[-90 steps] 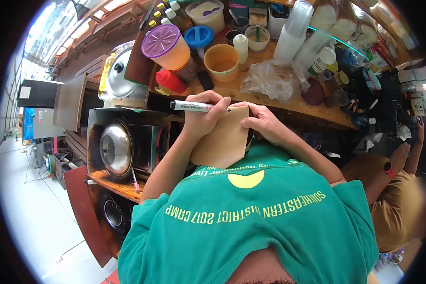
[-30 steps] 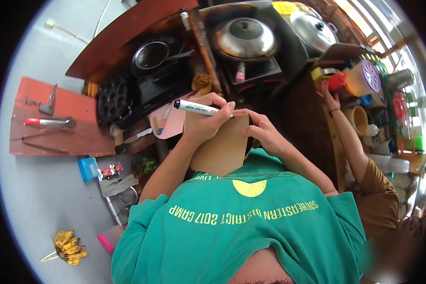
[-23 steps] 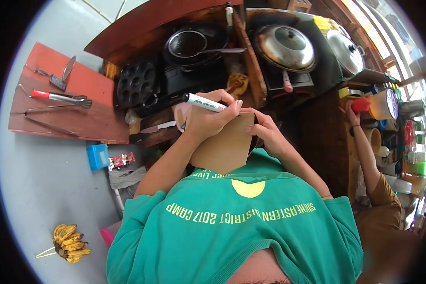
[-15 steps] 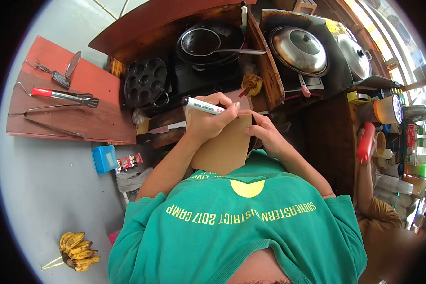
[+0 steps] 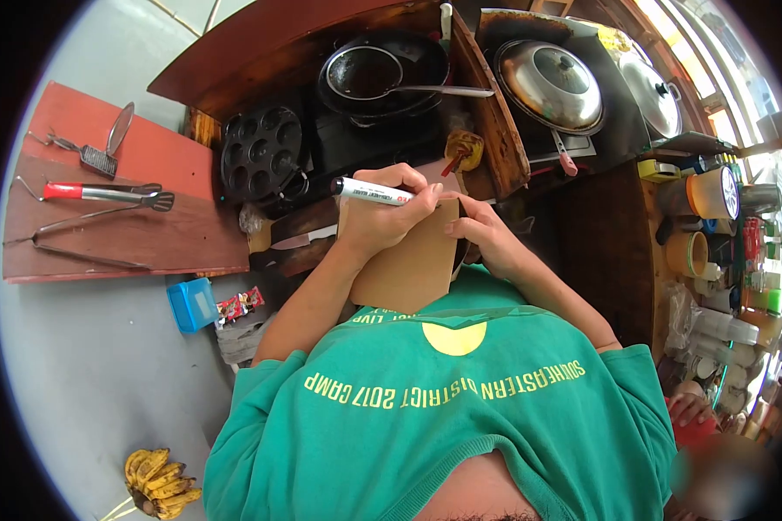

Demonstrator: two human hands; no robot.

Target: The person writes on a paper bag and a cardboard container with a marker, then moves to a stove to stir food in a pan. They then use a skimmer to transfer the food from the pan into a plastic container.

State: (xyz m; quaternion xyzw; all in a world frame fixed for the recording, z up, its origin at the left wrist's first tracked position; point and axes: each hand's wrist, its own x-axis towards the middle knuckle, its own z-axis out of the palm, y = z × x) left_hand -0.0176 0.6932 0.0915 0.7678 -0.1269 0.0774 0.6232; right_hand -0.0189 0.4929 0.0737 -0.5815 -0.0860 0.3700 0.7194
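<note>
A white marker (image 5: 375, 192) with a black end is gripped in my left hand (image 5: 381, 224), its label side up and its dark end pointing left. Its other end is hidden behind my fingers. Under that hand lies a brown cardboard piece (image 5: 400, 276), which looks folded like a small box, close against my green shirt (image 5: 452, 391). My right hand (image 5: 488, 241) pinches the cardboard's right upper edge between thumb and fingers. The marker's writing tip cannot be seen.
Ahead are a round-hollow pan (image 5: 263, 154), a wok with a ladle (image 5: 443, 89) and a lidded wok (image 5: 550, 87). A knife (image 5: 302, 239) lies near my left arm. Tongs (image 5: 104, 192) rest on the red board (image 5: 161, 239). Another person's hand (image 5: 691, 405) is at lower right.
My hands, the marker and cardboard keep nearly the same pose. The other person's arm with the red object has moved down at right. The view has shifted slightly.
</note>
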